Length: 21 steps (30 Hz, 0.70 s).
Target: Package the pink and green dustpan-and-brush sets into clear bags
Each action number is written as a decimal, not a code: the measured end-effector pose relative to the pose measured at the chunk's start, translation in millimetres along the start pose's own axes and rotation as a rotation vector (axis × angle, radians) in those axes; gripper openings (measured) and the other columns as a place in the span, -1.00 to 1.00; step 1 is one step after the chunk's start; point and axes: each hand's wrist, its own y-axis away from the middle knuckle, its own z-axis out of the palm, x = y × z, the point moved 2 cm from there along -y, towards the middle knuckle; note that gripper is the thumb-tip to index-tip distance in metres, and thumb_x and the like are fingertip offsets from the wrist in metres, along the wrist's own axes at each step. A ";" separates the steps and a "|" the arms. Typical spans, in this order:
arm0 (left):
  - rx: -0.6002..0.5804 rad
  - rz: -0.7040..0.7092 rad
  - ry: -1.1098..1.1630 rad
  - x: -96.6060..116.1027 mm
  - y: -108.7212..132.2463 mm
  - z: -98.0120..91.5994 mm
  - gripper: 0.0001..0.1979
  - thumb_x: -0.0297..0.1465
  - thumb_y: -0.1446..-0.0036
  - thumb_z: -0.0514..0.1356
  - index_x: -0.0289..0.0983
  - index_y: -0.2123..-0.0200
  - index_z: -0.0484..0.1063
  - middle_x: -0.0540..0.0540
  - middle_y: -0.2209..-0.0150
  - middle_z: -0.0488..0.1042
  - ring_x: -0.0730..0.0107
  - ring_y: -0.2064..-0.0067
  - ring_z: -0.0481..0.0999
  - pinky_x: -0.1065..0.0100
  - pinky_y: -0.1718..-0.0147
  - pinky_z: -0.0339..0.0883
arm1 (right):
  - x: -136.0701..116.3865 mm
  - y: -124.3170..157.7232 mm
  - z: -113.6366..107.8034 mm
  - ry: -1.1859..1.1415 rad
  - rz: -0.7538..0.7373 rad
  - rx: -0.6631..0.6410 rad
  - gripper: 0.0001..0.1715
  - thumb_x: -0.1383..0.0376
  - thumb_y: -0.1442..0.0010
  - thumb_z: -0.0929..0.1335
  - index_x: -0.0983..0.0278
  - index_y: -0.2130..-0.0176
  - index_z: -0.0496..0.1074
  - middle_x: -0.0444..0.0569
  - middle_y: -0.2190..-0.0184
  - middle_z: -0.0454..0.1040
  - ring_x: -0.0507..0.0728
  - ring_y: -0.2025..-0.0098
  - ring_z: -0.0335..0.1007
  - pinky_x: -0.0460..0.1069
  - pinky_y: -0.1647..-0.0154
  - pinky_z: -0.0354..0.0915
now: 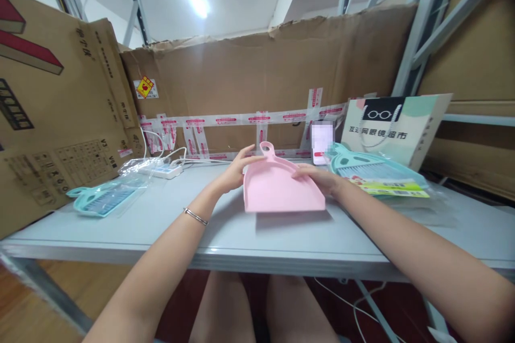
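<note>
A pink dustpan is held just above the table, its handle with a hanging hole pointing away and its wide straight edge facing me. My left hand grips its left side near the handle, fingers lying along the upper rim. On the opposite side, my right hand has its fingertips over the right rim. Both hands are closed on the dustpan, and parts of the fingers are hidden behind it. A shadow falls on the table under its front edge.
Left lies a turquoise dustpan and brush set by a power strip. At right, wrapped turquoise sets lie before a paper bag. A phone stands at the back against cardboard. A large box borders the table.
</note>
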 end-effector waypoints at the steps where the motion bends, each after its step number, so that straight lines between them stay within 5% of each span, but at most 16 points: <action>1: 0.038 -0.133 -0.031 -8.0 1.1 -0.6 -0.52 -0.44 0.13 0.24 -0.20 0.04 0.35 -0.21 -0.20 0.11 0.19 -0.20 0.14 0.24 -0.04 0.16 | 0.0 -4.3 -3.2 -0.022 -0.056 0.047 -0.63 0.45 0.12 0.34 0.29 0.22 0.39 -0.06 0.44 0.54 0.08 0.48 0.45 -0.07 0.48 0.36; 5: 0.064 -0.602 -0.197 -41.0 8.4 -7.6 -0.66 -0.40 0.35 0.33 -0.27 0.38 0.40 -0.23 0.20 0.46 0.11 0.12 0.44 0.31 0.22 0.31 | 0.2 -18.2 -19.8 -0.123 -0.201 0.273 -0.72 0.44 0.08 0.32 0.26 0.27 0.40 -0.11 0.48 0.52 0.07 0.48 0.45 -0.04 0.43 0.37; 10: -0.090 -0.751 -0.266 -62.1 11.1 -19.2 -0.75 -0.46 0.41 0.30 -0.22 0.77 0.22 0.00 0.78 0.30 0.23 0.53 0.42 0.36 0.49 0.26 | -0.6 -23.0 -28.7 -0.101 -0.323 0.389 -0.76 0.40 0.07 0.31 0.22 0.31 0.40 -0.11 0.47 0.52 0.11 0.45 0.44 0.02 0.38 0.38; 16: -0.002 -0.678 -0.433 -54.4 16.9 -45.6 -0.78 -0.55 0.45 0.27 -0.23 0.74 0.25 -0.09 0.64 0.40 0.15 0.41 0.44 0.33 0.42 0.24 | -0.2 -23.2 -31.9 -0.097 -0.353 0.592 -0.85 0.40 0.15 0.32 0.22 0.44 0.38 -0.14 0.57 0.46 0.07 0.52 0.37 -0.02 0.47 0.35; 21: 0.111 -0.430 -0.439 -21.3 16.4 -72.6 -0.95 -0.47 0.19 0.18 -0.22 0.53 0.39 -0.07 0.45 0.45 0.29 0.33 0.41 0.40 0.37 0.20 | 2.7 -27.3 -33.8 -0.039 -0.375 0.703 -0.90 0.39 0.18 0.31 0.22 0.51 0.33 -0.17 0.63 0.38 0.04 0.57 0.30 -0.06 0.56 0.26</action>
